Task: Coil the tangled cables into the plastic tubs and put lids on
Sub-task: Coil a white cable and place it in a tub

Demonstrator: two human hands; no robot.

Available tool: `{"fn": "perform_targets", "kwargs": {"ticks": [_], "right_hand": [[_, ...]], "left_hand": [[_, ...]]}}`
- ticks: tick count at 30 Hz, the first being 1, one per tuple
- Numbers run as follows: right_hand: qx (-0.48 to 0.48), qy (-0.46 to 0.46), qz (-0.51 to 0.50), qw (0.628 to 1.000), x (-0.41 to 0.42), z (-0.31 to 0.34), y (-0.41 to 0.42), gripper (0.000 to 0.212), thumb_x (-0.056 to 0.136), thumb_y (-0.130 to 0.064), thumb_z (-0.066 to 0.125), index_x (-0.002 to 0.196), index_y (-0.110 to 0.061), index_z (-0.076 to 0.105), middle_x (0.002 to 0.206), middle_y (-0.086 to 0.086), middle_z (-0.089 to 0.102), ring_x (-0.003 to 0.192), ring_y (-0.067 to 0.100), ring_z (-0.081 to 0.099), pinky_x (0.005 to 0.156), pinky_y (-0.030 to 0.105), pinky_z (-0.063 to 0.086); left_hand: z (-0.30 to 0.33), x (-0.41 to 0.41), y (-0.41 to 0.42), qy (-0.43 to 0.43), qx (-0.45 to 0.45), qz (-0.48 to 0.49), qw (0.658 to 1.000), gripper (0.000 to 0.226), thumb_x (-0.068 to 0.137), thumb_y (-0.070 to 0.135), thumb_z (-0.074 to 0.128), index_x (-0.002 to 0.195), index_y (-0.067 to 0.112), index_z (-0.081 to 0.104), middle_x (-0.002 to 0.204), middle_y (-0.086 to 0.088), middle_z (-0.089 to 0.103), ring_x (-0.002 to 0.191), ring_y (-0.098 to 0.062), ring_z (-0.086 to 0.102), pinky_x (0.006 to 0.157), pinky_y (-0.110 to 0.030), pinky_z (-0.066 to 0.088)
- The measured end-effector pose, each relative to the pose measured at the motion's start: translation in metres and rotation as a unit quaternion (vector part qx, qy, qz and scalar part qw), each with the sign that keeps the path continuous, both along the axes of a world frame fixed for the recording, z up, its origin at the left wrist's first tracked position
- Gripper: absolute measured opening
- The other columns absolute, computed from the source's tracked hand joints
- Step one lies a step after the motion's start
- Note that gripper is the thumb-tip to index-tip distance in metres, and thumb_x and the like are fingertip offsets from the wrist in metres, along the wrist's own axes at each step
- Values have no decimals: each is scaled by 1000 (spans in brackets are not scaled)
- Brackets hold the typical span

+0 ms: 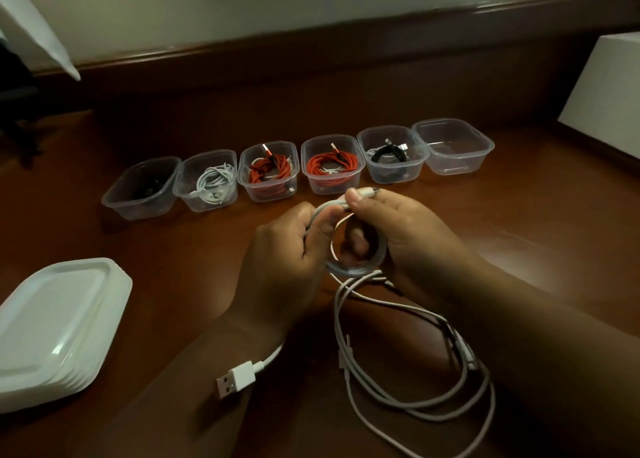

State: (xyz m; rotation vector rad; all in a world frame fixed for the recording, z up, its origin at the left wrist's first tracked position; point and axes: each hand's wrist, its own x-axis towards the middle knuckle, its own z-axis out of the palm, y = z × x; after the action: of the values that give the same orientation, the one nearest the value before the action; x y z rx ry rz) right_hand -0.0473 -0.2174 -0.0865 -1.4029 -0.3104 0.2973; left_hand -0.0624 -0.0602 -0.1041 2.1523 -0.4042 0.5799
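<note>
From the head view, we're mid-coil. The right hand pinches the white cable near its small plug, thumb on top, with a small loop of it wound about the fingers; the left hand curls round the same loop from the other side, thumb pressed on the strand. We hold the coil above the wooden desk, just in front of the row of tubs.

The rest of the cable trails down in loose, crossing loops by the right forearm, and a USB plug pokes out beside the left wrist — whether it belongs to this very cable we cannot tell. We judge the cable light, soft and a little springy: the loop will want to open if let go, so the best hold is across the gathered turns, not on the plug.

Six clear tubs stand in a line. The dark-cable tub, white-cable tub, two red-cable tubs and black-cable tub are filled; the empty tub at the far right looks like our target. None is lidded — the stack of lids waits well to the left. A white box sits near the empty tub, and the slack may snag on itself.
</note>
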Motion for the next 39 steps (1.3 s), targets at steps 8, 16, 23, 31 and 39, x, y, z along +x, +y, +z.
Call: {"fn": "perform_targets", "kwargs": {"ticks": [8,16,23,31,39], "right_hand": [[-67,-51,-99,991,3,6,-8,18,100,-30,52,89,-19,62,73,-3,66,68,11,63,64,29,51],[-36,74,-2,997,18,22,-38,23,96,-21,52,75,-12,55,54,-3,35,45,10,29,49,25,25],[188,200,47,960,24,19,-44,23,88,-25,54,67,-15,50,50,-10,25,42,5,17,44,17,16],[164,214,-16,963,26,13,-36,51,98,-20,47,48,-16,54,44,-7,35,35,5,33,46,17,29],[122,116,-94,981,15,7,-15,29,100,-18,48,72,-17,46,50,-7,30,41,7,24,41,22,22]], "left_hand": [[3,-6,-9,75,-23,-84,993,38,95,56,44,83,25,62,71,7,62,63,-3,57,54,-17,39],[23,-4,11,176,-104,-238,949,31,82,16,75,112,17,65,73,4,64,64,-7,59,61,-19,49],[20,3,20,186,-290,-371,862,22,74,36,83,91,25,74,76,-1,65,60,-13,58,58,-25,50],[26,3,32,124,-330,-261,899,30,79,54,72,89,26,75,75,2,64,62,-12,56,57,-22,45],[19,-18,-3,-5,-48,-98,994,29,76,41,78,98,27,66,77,3,66,63,-15,64,53,-27,53]]}}
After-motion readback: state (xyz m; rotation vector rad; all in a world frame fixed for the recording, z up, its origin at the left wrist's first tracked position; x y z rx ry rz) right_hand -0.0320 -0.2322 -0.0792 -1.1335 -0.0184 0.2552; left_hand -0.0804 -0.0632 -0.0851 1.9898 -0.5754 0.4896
